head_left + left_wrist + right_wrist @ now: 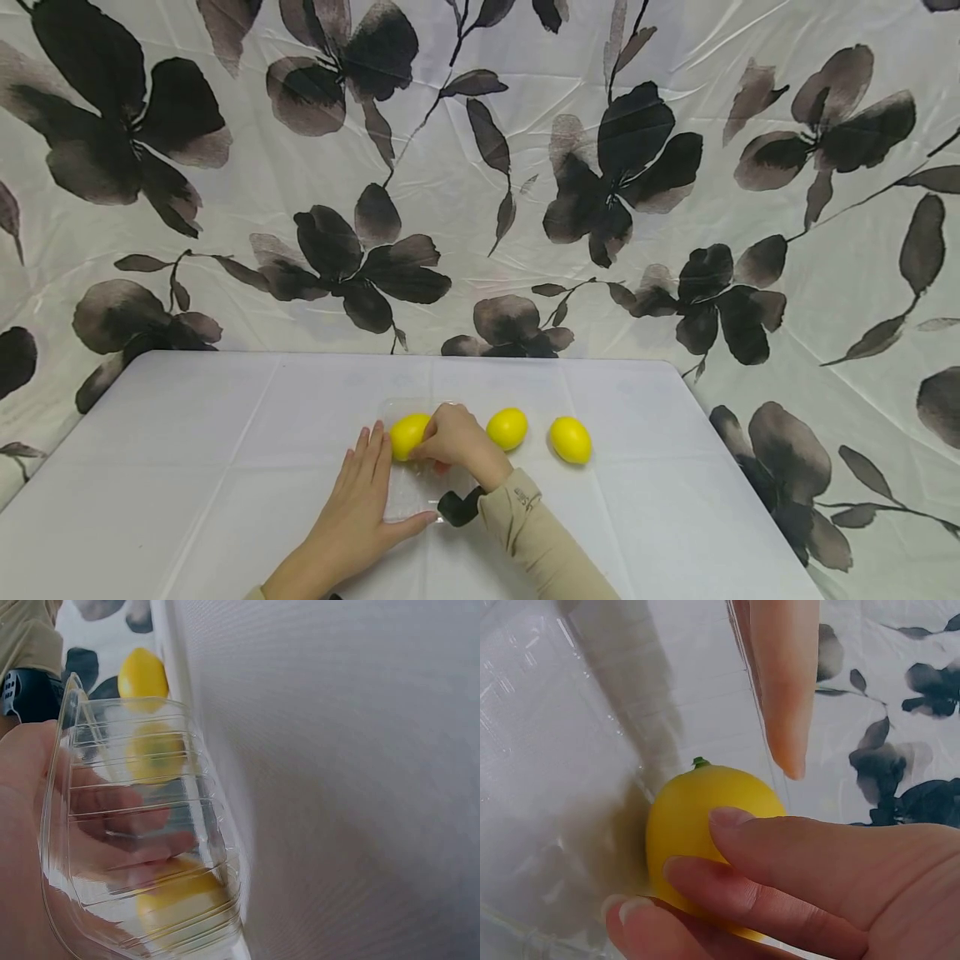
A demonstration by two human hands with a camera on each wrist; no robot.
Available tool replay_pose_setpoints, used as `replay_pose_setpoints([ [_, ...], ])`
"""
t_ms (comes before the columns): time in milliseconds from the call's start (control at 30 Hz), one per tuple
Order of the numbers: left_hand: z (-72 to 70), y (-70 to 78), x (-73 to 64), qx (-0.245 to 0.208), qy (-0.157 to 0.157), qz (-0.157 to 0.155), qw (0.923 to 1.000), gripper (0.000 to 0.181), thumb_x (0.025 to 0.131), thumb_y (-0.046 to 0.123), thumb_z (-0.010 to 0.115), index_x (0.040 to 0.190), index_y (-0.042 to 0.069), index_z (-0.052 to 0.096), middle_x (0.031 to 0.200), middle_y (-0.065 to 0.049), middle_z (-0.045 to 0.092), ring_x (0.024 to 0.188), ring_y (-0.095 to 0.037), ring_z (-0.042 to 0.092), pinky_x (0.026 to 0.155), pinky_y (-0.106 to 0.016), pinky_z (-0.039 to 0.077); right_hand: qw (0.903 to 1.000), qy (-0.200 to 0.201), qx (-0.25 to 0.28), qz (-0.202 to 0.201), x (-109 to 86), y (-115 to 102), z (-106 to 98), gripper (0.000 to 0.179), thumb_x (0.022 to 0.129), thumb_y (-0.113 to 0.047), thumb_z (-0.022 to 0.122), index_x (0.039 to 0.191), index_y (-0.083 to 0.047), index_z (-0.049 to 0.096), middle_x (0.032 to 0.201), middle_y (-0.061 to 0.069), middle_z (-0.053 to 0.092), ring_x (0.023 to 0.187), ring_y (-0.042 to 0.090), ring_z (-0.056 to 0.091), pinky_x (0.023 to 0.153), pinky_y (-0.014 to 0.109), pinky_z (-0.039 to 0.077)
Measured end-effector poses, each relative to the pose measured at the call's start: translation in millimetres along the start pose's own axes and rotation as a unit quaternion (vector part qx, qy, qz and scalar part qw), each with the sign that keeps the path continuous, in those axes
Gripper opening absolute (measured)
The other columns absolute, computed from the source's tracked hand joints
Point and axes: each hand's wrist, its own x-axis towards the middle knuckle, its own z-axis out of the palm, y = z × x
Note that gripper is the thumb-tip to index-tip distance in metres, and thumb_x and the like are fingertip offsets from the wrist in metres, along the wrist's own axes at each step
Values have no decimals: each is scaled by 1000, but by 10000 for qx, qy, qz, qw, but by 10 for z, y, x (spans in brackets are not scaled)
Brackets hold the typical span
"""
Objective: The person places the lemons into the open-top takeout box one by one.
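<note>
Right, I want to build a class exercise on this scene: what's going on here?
A person is handling yellow lemons at a white table. The right hand holds one lemon at the left side of a clear plastic container. The left hand rests against that container, fingers straight along its left side. A second lemon and a third lemon lie on the table to the container's right, touched by neither hand.
</note>
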Motion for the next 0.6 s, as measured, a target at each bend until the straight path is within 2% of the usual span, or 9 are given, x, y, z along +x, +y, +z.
replay_pose_setpoints([
  [333,4,-4,0,-11,-9,-14,10000,123,78,80,57,153,-10,20,163,-24,7,150,-41,5,119,-59,11,9999,19,-54,-110,-47,2,-39,16,80,-17,83,71,-7,77,57,1,64,47,15,62,46,19,47],
  [600,16,-8,-15,37,85,2,10000,122,79,79,58,153,-10,21,163,-23,7,150,-40,6,120,-57,11,9979,119,544,-318,-143,44,-149,15,82,-16,81,70,-9,74,63,4,67,48,15,62,50,23,52],
])
